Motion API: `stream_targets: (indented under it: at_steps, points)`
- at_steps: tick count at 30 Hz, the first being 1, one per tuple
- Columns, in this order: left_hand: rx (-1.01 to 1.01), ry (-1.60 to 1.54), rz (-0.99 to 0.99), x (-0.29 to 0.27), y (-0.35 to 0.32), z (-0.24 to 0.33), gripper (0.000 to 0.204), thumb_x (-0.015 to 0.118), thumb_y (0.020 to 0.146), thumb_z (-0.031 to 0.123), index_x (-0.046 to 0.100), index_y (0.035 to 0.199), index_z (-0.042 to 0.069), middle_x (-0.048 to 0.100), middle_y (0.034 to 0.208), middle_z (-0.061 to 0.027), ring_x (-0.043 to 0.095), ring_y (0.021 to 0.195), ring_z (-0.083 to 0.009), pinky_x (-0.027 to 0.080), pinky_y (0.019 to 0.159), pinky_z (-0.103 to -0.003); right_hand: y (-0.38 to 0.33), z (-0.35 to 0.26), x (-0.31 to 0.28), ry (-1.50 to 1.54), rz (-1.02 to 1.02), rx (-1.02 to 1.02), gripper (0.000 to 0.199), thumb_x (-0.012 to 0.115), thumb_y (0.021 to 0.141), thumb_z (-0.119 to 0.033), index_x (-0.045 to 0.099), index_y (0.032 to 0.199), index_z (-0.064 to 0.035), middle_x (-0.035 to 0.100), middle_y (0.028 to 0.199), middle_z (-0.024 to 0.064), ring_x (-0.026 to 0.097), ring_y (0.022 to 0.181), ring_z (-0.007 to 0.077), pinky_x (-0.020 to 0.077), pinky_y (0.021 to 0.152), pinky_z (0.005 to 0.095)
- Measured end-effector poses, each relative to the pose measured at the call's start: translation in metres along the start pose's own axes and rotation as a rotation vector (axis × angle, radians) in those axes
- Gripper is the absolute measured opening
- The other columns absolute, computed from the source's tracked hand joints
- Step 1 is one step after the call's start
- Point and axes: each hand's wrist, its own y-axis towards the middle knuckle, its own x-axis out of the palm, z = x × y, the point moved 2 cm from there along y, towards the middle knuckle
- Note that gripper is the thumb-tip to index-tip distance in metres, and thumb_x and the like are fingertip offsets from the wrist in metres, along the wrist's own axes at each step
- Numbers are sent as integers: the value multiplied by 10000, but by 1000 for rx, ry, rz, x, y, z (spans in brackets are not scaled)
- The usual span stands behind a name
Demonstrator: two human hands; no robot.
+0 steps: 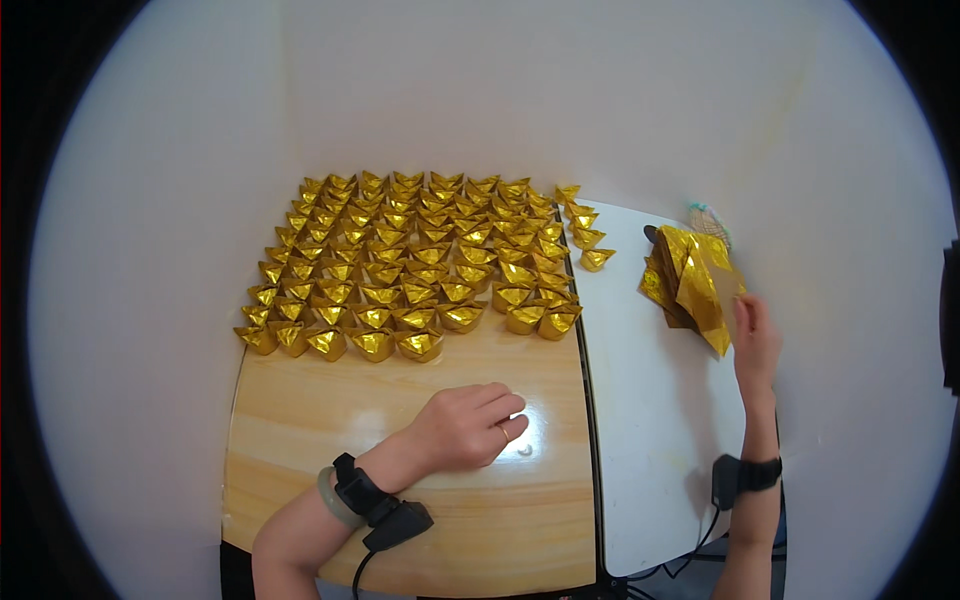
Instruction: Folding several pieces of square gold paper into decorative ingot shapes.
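My right hand (757, 342) pinches the edge of a gold foil paper sheet (712, 298) over the white table. That sheet lies among a loose stack of gold foil paper (657, 283), some with brown backs showing. Above the wooden table, my left hand (470, 425) is curled, a ring on one finger, and nothing shows in it. Beyond it stand several rows of folded gold paper ingots (372, 343), close together and upright. A short column of similar ingots (597, 259) sits on the white table's far left side.
The wood-grain table (400, 390) meets the white table (650, 440) along a dark seam. A small light-coloured patterned object with a green top (706, 220) stands behind the foil stack. White walls (600, 100) enclose the far side and both flanks. Black cables hang near my wrists.
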Motion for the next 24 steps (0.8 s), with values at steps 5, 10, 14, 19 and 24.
stream_targets:
  at_steps: [5,10,14,19,24]
  points:
    - [32,164,341,-3,-1,4,223,643,740,49,699,938,132,607,1042,-34,614,948,-207,538,848,-346,-7,-82,-15,1154,-244,316,191,505,1025,-256,575,1021,-79,535,809,-84,471,736,-9,373,647,165]
    - [75,97,417,-6,-9,10,223,648,803,97,683,1018,145,615,1078,-39,567,1112,-225,440,1028,-447,-39,-122,29,976,-654,314,155,546,1001,-225,579,1009,-74,576,764,-47,477,697,10,391,599,194]
    - [-220,-76,-26,6,2,-1,158,650,813,99,675,962,144,634,1026,-23,532,1180,-229,297,1115,-531,-58,-122,67,982,-774,357,174,554,995,-223,570,1022,-52,609,772,-14,489,660,26,395,574,210]
    - [-353,73,-247,12,-14,-14,120,666,806,99,678,917,142,644,1024,26,542,1171,-222,243,1110,-578,-54,-133,57,798,-892,264,187,551,992,-203,555,1094,-46,661,812,23,519,613,57,406,561,214]
    - [-516,-302,-241,15,-12,-14,168,641,775,8,683,894,119,633,993,8,567,1007,-230,452,912,-393,-56,-128,59,1209,-945,222,361,478,863,75,551,1199,-36,654,1148,135,614,822,91,485,724,249]
